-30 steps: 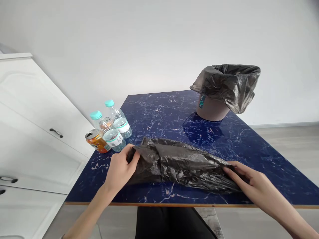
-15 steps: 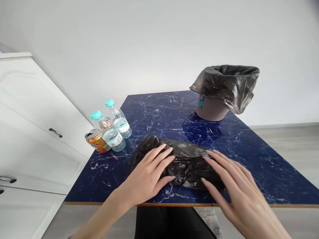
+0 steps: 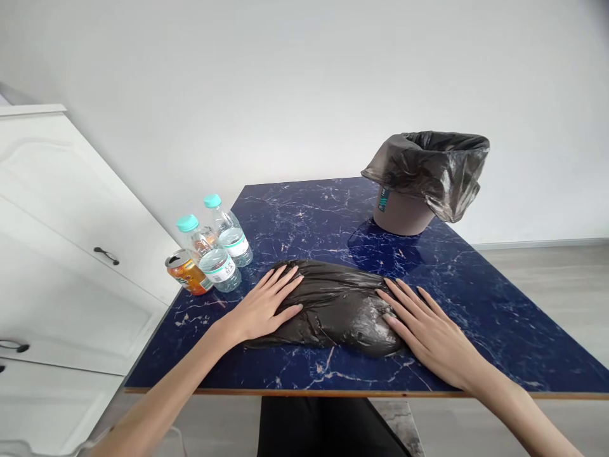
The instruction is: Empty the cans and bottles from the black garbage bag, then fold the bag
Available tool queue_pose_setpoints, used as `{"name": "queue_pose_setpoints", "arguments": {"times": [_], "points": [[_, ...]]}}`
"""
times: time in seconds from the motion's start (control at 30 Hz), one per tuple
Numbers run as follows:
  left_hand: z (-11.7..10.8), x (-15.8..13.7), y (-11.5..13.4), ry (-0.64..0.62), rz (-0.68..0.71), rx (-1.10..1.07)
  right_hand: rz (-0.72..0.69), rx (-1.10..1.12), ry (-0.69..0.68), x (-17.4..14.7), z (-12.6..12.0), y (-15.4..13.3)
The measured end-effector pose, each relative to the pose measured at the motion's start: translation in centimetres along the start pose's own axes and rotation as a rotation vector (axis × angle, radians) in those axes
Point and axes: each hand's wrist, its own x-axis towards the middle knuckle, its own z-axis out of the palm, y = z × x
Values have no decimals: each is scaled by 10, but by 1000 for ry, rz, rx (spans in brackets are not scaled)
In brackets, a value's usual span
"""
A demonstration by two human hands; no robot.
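Observation:
A black plastic garbage bag [image 3: 337, 304] lies flattened near the front of the blue marbled table [image 3: 304, 222]. My left hand [image 3: 264, 304] rests open on the bag's left end, fingers spread. On its right end lies my right hand [image 3: 423, 330], also open, with fingertips touching the plastic and the palm reaching past the bag's edge. Neither hand grips anything. The bag looks puffed up in the middle and right; what is inside, if anything, is hidden.
At the left edge stand two clear water bottles [image 3: 219, 263] with turquoise caps and an opened orange drink can [image 3: 189, 273]. Back right stands a trash bin [image 3: 404, 216], a black liner folded over its rim. A white cabinet [image 3: 71, 241] borders the table's left side.
My hands have spread apart, the left moving left and the right lowering onto the bag's end. The bag's surface now looks smoother and more stretched. Bottles, can and bin stay put.

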Motion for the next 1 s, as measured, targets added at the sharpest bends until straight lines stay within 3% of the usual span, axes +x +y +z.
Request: {"name": "queue_pose_setpoints", "arguments": {"times": [0.43, 0.6, 0.73, 0.83, 1.0], "points": [[-7, -15, -5, 77, 32, 46, -1, 188, -153, 22, -8, 34], [-15, -16, 34, 273, 43, 40, 33, 128, 62, 32, -17, 0], [1, -7, 68, 264, 16, -58, 39, 122, 122, 43, -15, -46], [16, 0, 67, 174, -50, -78, 74, 93, 77, 48, -1, -61], [17, -5, 40, 93, -56, -28, 133, 67, 45, 48, 17, -48]]}}
